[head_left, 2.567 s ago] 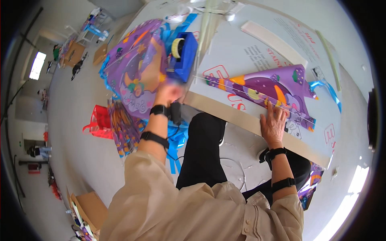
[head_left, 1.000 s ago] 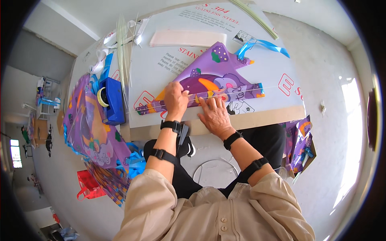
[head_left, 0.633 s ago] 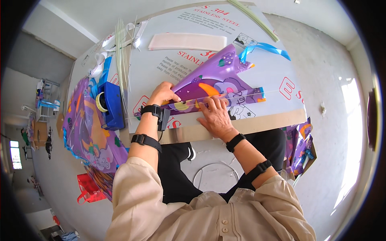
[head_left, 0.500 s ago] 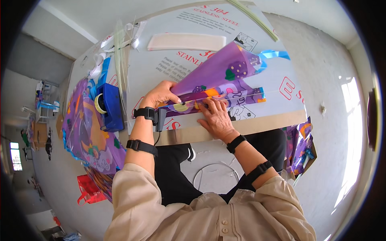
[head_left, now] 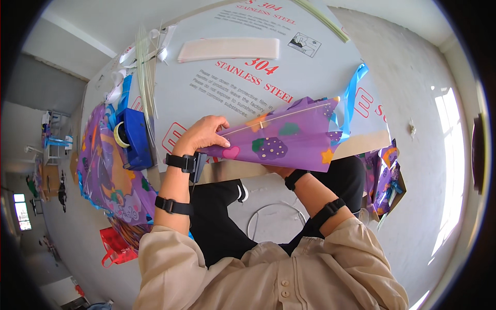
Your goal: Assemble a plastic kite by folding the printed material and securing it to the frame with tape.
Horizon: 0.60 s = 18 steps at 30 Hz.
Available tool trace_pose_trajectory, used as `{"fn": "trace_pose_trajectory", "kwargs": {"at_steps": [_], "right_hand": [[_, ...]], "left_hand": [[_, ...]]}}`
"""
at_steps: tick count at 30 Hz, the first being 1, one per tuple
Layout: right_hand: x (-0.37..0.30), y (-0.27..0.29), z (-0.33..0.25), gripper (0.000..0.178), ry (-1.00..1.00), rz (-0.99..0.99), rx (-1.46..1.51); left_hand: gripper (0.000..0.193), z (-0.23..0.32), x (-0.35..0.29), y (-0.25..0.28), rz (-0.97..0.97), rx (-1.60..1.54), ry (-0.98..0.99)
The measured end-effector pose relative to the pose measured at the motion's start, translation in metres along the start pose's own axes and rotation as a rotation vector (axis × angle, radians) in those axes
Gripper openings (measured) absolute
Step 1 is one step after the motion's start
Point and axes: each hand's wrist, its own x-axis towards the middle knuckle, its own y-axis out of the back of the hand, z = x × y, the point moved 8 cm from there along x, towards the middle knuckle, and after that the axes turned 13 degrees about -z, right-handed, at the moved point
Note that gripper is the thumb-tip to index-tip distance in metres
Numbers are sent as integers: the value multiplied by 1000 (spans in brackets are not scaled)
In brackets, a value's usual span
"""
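Note:
A purple printed plastic sheet [head_left: 289, 139], kite-like with coloured shapes and a thin pale rod along its top fold, is lifted off the table's near edge. My left hand [head_left: 202, 135] grips its pointed left end. My right hand is almost wholly hidden beneath the sheet; only a sliver of it shows at the wrist [head_left: 281, 170], so it seems to hold the sheet from below. Blue ribbon tails [head_left: 351, 95] hang from the sheet's right end.
The steel table [head_left: 222, 85] carries red printed film, a blue tape dispenser [head_left: 135, 137], thin white rods [head_left: 147, 77] and a pale flat strip [head_left: 230, 49]. A pile of purple sheets [head_left: 111, 175] lies at left. More purple sheets [head_left: 382, 181] sit in a box at right.
The sheet lay flat under both hands a second ago. It has been raised and turned over toward me, and it now covers my right hand.

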Motion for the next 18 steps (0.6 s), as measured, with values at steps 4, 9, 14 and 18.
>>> {"fn": "trace_pose_trajectory", "kwargs": {"at_steps": [4, 9, 14, 18], "right_hand": [[0, 22, -8, 31, 50, 165, -3], [11, 59, -10, 50, -11, 212, 67], [20, 76, -17, 54, 5, 126, 120], [24, 77, -14, 53, 4, 70, 139]], "left_hand": [[33, -6, -18, 1, -50, 41, 18], [8, -36, -23, 50, 349, -296, -199], [17, -91, -7, 92, 735, 72, 95], [25, -109, 9, 83, 770, 78, 227]]}}
